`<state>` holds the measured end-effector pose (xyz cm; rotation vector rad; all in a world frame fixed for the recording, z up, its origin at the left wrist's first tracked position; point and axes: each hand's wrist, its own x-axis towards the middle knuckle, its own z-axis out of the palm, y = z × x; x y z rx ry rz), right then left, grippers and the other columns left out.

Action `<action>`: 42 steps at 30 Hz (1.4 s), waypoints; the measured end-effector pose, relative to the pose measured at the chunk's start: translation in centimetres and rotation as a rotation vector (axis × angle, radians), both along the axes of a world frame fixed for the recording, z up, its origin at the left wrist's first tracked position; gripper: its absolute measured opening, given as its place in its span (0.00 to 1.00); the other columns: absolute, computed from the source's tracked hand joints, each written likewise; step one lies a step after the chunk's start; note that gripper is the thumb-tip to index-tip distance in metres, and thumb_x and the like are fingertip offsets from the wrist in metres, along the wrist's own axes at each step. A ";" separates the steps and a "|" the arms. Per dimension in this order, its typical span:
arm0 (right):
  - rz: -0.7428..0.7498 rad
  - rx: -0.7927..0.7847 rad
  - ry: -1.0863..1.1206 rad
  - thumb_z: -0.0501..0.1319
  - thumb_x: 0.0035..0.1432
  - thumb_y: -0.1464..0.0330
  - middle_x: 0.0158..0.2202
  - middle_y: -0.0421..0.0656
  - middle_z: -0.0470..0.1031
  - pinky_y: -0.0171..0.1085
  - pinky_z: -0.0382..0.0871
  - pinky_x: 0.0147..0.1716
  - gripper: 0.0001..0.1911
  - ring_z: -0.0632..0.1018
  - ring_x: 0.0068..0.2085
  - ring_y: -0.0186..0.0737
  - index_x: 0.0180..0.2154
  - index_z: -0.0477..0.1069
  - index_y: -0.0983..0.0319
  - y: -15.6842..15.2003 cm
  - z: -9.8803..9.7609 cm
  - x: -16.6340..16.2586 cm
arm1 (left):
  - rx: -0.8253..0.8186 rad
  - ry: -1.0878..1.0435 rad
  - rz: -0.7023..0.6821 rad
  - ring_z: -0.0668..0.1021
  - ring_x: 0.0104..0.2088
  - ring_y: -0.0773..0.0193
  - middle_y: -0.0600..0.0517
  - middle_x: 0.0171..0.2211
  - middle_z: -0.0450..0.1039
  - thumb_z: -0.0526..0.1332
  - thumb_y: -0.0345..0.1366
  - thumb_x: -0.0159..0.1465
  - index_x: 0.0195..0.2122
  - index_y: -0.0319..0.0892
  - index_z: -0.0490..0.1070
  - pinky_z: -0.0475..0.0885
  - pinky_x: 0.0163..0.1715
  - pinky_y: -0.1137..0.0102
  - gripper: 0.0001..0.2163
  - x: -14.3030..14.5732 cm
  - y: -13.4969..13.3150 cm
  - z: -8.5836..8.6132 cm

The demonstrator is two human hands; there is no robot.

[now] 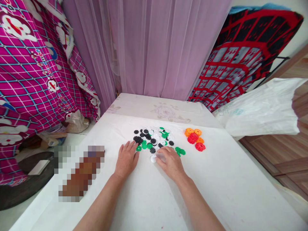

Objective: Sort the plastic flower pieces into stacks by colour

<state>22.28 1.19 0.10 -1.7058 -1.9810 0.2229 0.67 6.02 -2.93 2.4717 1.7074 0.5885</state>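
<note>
Right hand (pixel 171 161) at the near edge of a mixed heap of notched discs (pixel 158 137) on the white worktop (pixel 149 195). Its thumb and index curl beside one white disc (pixel 153 158); whether they pinch it, cannot tell. Left hand (pixel 126 158) rests at the heap's left side, fingers extended, thumb apart, tips near black discs (pixel 138 139).

Handling, as judged: thin discs lie flat, so best caught by the rim and drawn clear singly; a light left touch should keep neighbours from sliding.

Count: two hands; one white disc at the near edge; about three green discs (pixel 180 150) right of the heap; three orange clusters (pixel 198 132), two red clusters (pixel 200 146). Heap overlaps too much to count.
</note>
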 end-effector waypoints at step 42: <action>-0.008 -0.159 -0.063 0.63 0.53 0.69 0.37 0.41 0.77 0.37 0.63 0.42 0.06 0.75 0.43 0.42 0.36 0.74 0.58 -0.3 2.1 -0.5 | -0.060 0.040 -0.004 0.65 0.63 0.47 0.45 0.62 0.65 0.50 0.37 0.67 0.60 0.41 0.67 0.59 0.62 0.46 0.20 0.1 0.0 0.6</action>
